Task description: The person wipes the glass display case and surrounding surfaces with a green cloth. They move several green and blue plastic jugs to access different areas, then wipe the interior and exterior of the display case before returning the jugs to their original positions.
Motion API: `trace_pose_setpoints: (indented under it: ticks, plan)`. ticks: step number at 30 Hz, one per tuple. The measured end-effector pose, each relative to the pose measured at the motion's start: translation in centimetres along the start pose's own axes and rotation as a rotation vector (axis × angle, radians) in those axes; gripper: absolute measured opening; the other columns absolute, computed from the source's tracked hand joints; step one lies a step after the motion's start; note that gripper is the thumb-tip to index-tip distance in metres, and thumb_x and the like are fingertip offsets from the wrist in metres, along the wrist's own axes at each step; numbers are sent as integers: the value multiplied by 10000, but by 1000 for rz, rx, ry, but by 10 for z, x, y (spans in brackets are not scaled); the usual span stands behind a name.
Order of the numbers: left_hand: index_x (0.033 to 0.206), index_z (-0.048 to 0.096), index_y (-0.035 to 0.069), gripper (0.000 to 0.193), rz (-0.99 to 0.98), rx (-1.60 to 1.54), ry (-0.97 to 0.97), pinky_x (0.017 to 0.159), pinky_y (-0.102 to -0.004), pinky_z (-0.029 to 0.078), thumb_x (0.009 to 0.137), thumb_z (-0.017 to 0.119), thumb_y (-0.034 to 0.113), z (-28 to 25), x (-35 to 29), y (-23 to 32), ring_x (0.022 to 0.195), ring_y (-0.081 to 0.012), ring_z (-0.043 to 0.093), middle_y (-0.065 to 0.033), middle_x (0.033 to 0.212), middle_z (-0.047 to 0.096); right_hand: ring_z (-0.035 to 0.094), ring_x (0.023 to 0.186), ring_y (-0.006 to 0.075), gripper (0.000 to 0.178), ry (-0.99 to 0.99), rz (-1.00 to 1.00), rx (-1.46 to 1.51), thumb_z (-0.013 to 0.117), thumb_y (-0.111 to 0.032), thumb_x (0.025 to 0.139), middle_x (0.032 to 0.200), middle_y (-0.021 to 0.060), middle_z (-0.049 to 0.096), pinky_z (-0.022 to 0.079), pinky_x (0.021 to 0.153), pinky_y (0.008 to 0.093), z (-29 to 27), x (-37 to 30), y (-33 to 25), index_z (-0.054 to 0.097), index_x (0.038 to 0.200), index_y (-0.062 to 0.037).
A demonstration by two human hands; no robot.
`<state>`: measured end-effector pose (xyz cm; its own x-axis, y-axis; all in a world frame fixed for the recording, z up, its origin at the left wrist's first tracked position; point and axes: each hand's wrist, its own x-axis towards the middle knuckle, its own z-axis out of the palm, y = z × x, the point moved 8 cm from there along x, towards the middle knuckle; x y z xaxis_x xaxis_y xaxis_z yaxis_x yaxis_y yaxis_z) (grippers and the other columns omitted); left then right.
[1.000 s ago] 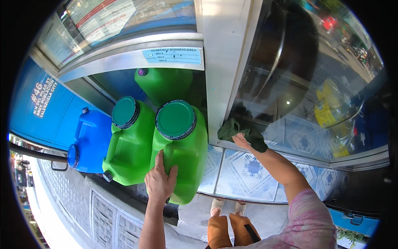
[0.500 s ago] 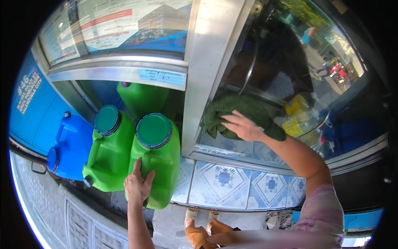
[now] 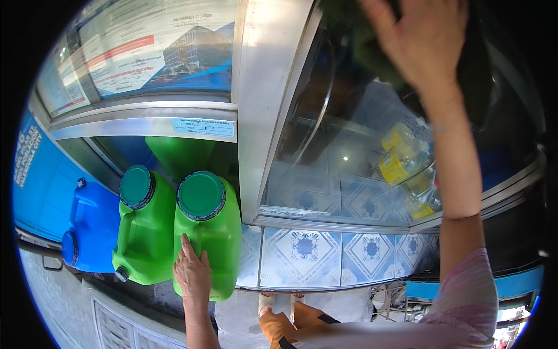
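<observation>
My right hand (image 3: 427,43) is high on the glass pane (image 3: 314,168), pressing a dark green cloth (image 3: 372,49) against it. The thumb is spread away from the other fingers, whose tips are cut off by the top of the view. My left hand (image 3: 193,276) is on the handle of a green plastic water jug (image 3: 224,250), its index finger and thumb on either side of the handle. This jug stands upright under a dark green screw lid (image 3: 201,195). A second green jug (image 3: 145,238) stands beside it on the left.
A blue jug (image 3: 93,227) stands farther left. Behind the front pair is another green jug (image 3: 180,154), under a metal-framed window with posters (image 3: 145,52). A patterned tile ledge (image 3: 302,256) runs below the glass. Yellow-labelled clear bottles (image 3: 398,160) show at the glass.
My right hand has swept the cloth upward and to the right over the glass. My left hand has stayed on the green jug. The whole view has shifted a little.
</observation>
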<state>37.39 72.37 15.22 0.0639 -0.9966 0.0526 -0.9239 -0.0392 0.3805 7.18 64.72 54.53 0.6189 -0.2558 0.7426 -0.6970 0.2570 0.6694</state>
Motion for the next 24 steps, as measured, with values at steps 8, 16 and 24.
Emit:
trace_pose_setpoints:
  ticks: [8, 16, 24]
  plan:
    - [1312, 407, -31, 605, -145, 319, 212, 772, -405, 449, 806, 648, 197, 0, -11, 24, 894, -294, 579, -148, 1013, 573, 379, 1285, 364, 367, -815, -199, 1055, 588, -173, 815, 1231, 145, 523, 345, 967, 544, 9, -421, -357, 605, 1172, -90]
    - [1218, 516, 4, 460, -81, 304, 397, 777, -424, 467, 794, 630, 140, -5, -20, 27, 920, -317, 608, -155, 1011, 628, 322, 1329, 400, 360, -851, -842, 907, 579, -65, 818, 1328, 174, 453, 298, 1071, 489, -12, -596, -442, 586, 1176, -26]
    - [1207, 548, 15, 493, -119, 247, 397, 867, -413, 472, 754, 671, 164, -7, -22, 25, 990, -327, 614, -175, 1090, 641, 405, 1267, 382, 439, -403, -70, 1095, 599, -144, 806, 1352, 50, 493, 399, 997, 460, 32, -153, 10, 577, 1245, -157]
